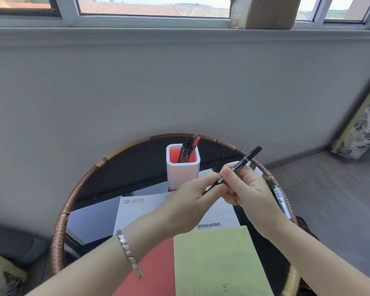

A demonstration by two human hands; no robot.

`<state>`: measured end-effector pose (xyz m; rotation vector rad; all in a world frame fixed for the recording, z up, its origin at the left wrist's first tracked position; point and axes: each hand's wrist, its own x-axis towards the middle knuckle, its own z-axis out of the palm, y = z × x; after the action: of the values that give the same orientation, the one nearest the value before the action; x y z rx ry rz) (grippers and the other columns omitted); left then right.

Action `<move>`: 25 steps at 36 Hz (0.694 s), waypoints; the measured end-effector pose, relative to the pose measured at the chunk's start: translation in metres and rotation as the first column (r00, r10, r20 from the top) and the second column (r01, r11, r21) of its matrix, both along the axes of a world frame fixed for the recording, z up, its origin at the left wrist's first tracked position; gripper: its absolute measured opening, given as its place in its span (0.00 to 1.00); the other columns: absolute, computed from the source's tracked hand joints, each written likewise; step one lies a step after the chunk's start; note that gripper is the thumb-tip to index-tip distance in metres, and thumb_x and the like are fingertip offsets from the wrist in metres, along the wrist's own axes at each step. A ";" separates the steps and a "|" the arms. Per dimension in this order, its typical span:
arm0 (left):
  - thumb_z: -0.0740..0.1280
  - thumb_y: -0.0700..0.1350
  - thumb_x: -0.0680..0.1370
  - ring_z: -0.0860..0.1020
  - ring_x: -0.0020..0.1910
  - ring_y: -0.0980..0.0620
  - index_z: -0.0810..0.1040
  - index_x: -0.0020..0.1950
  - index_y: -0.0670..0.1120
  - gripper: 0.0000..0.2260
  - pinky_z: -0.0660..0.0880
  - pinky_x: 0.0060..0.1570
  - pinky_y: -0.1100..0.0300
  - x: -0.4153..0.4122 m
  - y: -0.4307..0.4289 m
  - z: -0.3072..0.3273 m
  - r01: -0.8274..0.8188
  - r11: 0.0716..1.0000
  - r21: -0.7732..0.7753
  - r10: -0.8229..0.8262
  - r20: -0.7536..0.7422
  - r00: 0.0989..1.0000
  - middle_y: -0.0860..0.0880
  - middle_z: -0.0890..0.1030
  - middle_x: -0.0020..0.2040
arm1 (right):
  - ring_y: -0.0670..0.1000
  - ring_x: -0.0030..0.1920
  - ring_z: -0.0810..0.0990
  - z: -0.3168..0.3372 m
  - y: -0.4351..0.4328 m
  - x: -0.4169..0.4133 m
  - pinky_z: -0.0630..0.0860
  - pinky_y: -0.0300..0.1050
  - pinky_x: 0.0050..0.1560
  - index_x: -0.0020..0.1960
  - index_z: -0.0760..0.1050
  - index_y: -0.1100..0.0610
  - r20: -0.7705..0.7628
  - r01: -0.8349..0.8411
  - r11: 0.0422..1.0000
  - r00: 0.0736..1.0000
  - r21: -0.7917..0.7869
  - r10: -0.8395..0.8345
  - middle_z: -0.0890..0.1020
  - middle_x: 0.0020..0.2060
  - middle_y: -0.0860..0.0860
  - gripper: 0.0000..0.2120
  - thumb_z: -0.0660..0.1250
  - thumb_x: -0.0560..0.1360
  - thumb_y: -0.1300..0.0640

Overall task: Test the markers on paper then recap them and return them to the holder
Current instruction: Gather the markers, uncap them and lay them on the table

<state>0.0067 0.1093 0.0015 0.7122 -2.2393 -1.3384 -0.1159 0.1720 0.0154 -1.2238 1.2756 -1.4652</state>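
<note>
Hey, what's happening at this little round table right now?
A person holds a black marker in the right hand while the left hand pinches its lower end, over sheets of paper; whether the cap is going on or off is unclear. More markers stand in the white holder, and another marker lies by the right edge of the table.

You're facing a plain grey wall [179,82] that's filling most of the view. White-framed windows [154,20] are running along the top, daylight is coming in, and terracotta rooftops [137,8] are showing outside. A cardboard box [267,12] is sitting on the sill, upper right. You're looking down at a round dark table [58,231] with a wrapped rattan rim. Grey floor tiles [329,189] are showing on the right, where a patterned panel [363,129] with a yellowish border is leaning by the wall.
</note>
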 end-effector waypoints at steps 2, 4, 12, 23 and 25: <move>0.56 0.57 0.79 0.65 0.28 0.52 0.74 0.46 0.57 0.09 0.63 0.32 0.56 0.000 0.000 0.002 -0.010 0.999 0.031 0.009 0.057 0.998 0.45 0.75 0.35 | 0.44 0.27 0.69 -0.003 -0.002 -0.008 0.70 0.33 0.31 0.40 0.72 0.57 -0.037 0.014 0.999 0.999 0.050 -0.012 0.73 0.26 0.45 0.09 0.59 0.78 0.57; 0.57 0.54 0.79 0.67 0.28 0.58 0.71 0.47 0.55 0.06 0.63 0.32 0.58 0.002 -0.003 0.000 -0.090 0.993 0.073 0.081 0.115 0.990 0.52 0.70 0.33 | 0.46 0.28 0.70 -0.002 -0.008 -0.020 0.72 0.35 0.31 0.41 0.73 0.56 0.037 0.076 0.989 0.996 0.123 -0.081 0.74 0.30 0.49 0.08 0.60 0.77 0.56; 0.52 0.38 0.78 0.74 0.43 0.45 0.67 0.49 0.48 0.07 0.71 0.43 0.54 0.012 -0.008 -0.015 -0.266 0.963 0.043 0.253 0.201 0.946 0.47 0.76 0.44 | 0.48 0.28 0.70 -0.015 -0.022 -0.109 0.66 0.40 0.29 0.45 0.73 0.59 -0.598 0.422 0.849 0.784 0.318 -0.166 0.74 0.29 0.50 0.08 0.64 0.76 0.54; 0.61 0.40 0.78 0.76 0.41 0.54 0.71 0.46 0.58 0.11 0.74 0.38 0.63 -0.008 0.002 -0.045 -0.255 0.966 0.043 0.239 0.223 0.945 0.52 0.74 0.48 | 0.57 0.45 0.77 -0.075 -0.017 -0.100 0.66 0.44 0.42 0.63 0.63 0.54 -0.967 0.442 0.860 0.119 0.255 0.226 0.80 0.49 0.55 0.15 0.57 0.78 0.51; 0.62 0.40 0.78 0.75 0.39 0.55 0.72 0.50 0.54 0.08 0.71 0.33 0.64 -0.019 0.004 -0.051 -0.261 0.963 0.075 0.239 0.216 0.946 0.53 0.74 0.46 | 0.57 0.48 0.77 -0.077 -0.015 -0.100 0.67 0.44 0.44 0.58 0.68 0.55 -0.962 0.412 0.871 0.064 0.268 0.265 0.79 0.51 0.54 0.11 0.55 0.79 0.51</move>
<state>-0.0120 0.1135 -0.0496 1.1791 -2.1532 -1.3110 -0.2163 0.1568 -0.0615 -1.8593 2.4660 0.1116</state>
